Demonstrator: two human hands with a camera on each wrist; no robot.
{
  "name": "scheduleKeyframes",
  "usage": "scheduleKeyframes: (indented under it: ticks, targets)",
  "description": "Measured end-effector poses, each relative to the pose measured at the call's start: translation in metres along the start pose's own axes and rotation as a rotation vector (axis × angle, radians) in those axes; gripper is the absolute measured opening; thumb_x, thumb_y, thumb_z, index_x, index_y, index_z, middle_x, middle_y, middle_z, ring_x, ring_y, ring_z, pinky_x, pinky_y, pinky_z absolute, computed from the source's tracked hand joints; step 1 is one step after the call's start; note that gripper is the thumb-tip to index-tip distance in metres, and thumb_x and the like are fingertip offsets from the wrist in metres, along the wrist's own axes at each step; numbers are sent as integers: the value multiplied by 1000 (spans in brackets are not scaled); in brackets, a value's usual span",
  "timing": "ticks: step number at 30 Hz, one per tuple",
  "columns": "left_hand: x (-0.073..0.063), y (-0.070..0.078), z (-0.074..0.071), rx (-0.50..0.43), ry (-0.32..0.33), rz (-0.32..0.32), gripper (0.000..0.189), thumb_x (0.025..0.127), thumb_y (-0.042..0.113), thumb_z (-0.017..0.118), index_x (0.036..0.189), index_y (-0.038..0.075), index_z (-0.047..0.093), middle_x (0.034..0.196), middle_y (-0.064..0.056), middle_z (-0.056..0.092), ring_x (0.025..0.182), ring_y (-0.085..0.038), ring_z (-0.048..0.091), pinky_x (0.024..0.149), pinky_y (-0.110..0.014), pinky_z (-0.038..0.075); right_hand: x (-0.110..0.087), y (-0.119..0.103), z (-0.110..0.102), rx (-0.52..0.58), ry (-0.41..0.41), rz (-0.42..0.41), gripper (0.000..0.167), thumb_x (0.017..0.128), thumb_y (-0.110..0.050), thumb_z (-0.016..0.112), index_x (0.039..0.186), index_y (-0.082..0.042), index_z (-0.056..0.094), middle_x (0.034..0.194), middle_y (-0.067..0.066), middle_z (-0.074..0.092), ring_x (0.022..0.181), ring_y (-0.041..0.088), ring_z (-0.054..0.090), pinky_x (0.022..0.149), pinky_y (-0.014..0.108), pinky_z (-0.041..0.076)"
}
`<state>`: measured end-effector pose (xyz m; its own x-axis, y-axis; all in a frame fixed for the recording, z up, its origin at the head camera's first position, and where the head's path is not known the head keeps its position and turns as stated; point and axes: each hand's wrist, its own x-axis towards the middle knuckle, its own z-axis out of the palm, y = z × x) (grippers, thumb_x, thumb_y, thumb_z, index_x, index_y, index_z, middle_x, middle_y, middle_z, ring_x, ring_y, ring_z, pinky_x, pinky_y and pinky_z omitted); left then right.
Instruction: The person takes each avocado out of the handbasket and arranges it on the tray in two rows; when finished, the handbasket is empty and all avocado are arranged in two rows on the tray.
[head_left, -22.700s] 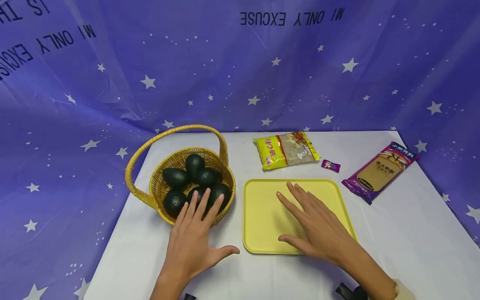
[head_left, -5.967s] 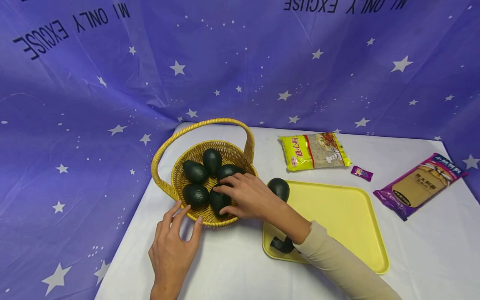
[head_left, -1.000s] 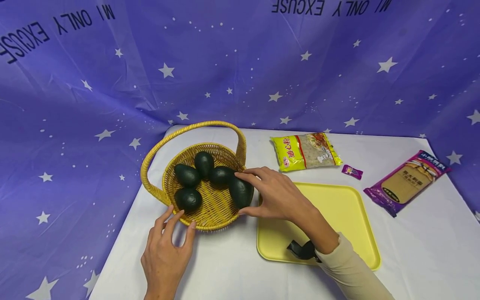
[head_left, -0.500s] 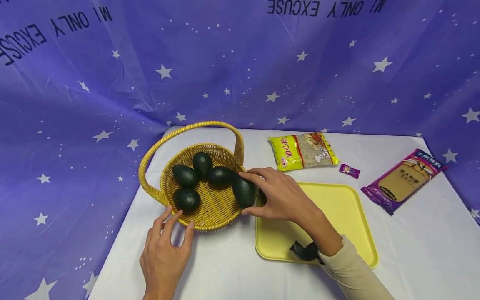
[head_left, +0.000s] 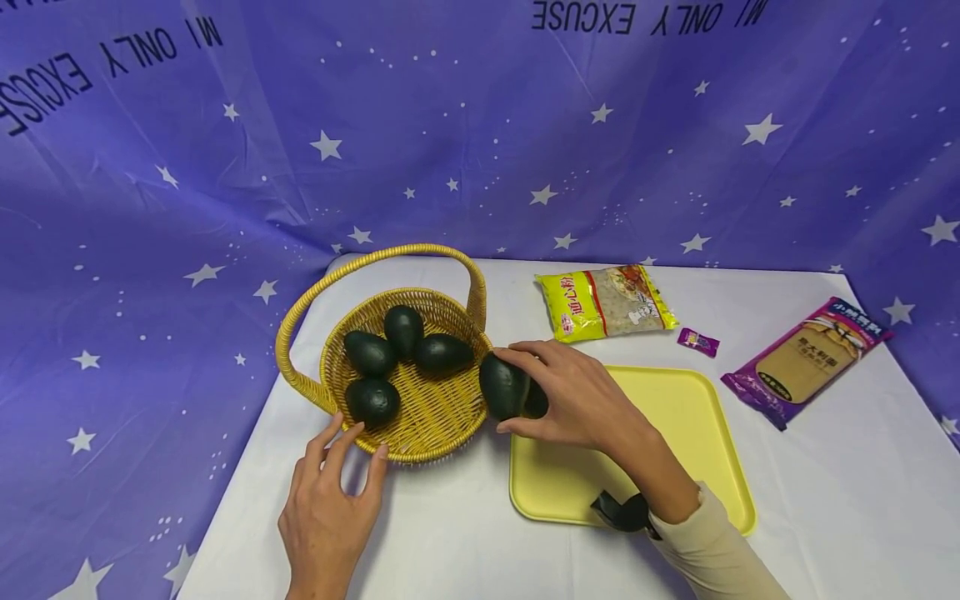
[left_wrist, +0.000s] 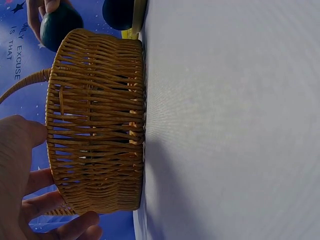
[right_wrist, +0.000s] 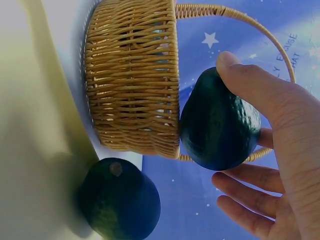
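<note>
My right hand (head_left: 581,396) pinches a dark green avocado (head_left: 500,387) between thumb and fingers, just outside the right rim of the yellow wicker basket (head_left: 431,417). In the right wrist view the held avocado (right_wrist: 217,122) is up at rim height. Below it, another avocado (right_wrist: 122,200) rests on the yellow tray (head_left: 667,408), mostly covered by the right hand in the head view. Several avocados (head_left: 372,402) lie inside the basket. My left hand (head_left: 330,508) touches the basket's near left rim, its fingers spread and loosely bent.
Behind the tray lies a yellow pasta bag (head_left: 606,302), with a small purple packet (head_left: 698,342) beside it. A purple noodle package (head_left: 808,360) is at the right. The basket's tall handle (head_left: 390,250) arches over its back side. A starred purple cloth (head_left: 450,125) hangs behind the white table.
Over the last second the right hand has carried the avocado rightward out over the basket rim, towards the tray. Earlier, the basket held more avocados. The left hand stays at the rim.
</note>
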<state>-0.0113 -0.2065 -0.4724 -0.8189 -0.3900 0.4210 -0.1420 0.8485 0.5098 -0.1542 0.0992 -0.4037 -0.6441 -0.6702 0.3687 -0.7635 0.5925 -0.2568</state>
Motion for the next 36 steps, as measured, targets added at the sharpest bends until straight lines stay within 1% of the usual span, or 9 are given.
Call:
scheduleKeyframes:
  ticks: [4, 10, 16, 21, 26, 36]
  targets:
    - [0, 0, 0, 0, -1, -2, 45, 91, 41, 86, 129, 19, 77, 150, -2, 65, 121, -35, 67, 72, -64, 57, -5, 2, 1, 5, 8, 9, 92, 78, -70, 87, 154, -27, 59, 142, 0, 66, 123, 25, 67, 95, 48, 60]
    - [1, 0, 0, -4, 6, 10, 46, 91, 42, 86, 130, 19, 77, 150, -3, 65, 122, -37, 67, 72, -65, 57, -14, 3, 4, 0, 33, 5, 94, 77, -70, 88, 154, -24, 59, 142, 2, 67, 123, 26, 68, 98, 48, 59]
    - [1, 0, 0, -10, 8, 6, 45, 91, 41, 86, 130, 19, 77, 150, -2, 65, 123, -37, 67, 72, -66, 57, -22, 5, 5, -9, 53, -1, 94, 78, -68, 88, 154, -23, 58, 142, 2, 68, 123, 26, 68, 97, 47, 59]
    - [0, 0, 0, -13, 4, 0, 45, 92, 41, 86, 130, 19, 77, 150, -3, 65, 122, -36, 67, 73, -65, 57, -28, 6, 4, -12, 55, 9, 93, 79, -68, 88, 154, -23, 58, 141, 2, 68, 123, 26, 68, 96, 47, 59]
    - [-1, 0, 0, -9, -1, -6, 45, 91, 40, 86, 130, 19, 77, 150, -3, 65, 123, -36, 66, 74, -65, 57, -32, 5, 2, -14, 48, 25, 93, 79, -68, 88, 155, -24, 57, 142, 1, 67, 125, 26, 68, 98, 48, 58]
    - [0, 0, 1, -17, 9, 12, 45, 91, 39, 86, 129, 18, 77, 150, -4, 65, 121, -36, 67, 73, -64, 57, -40, 8, -1, -35, 36, 41, 94, 79, -69, 87, 156, -24, 57, 143, 2, 67, 126, 26, 68, 98, 49, 58]
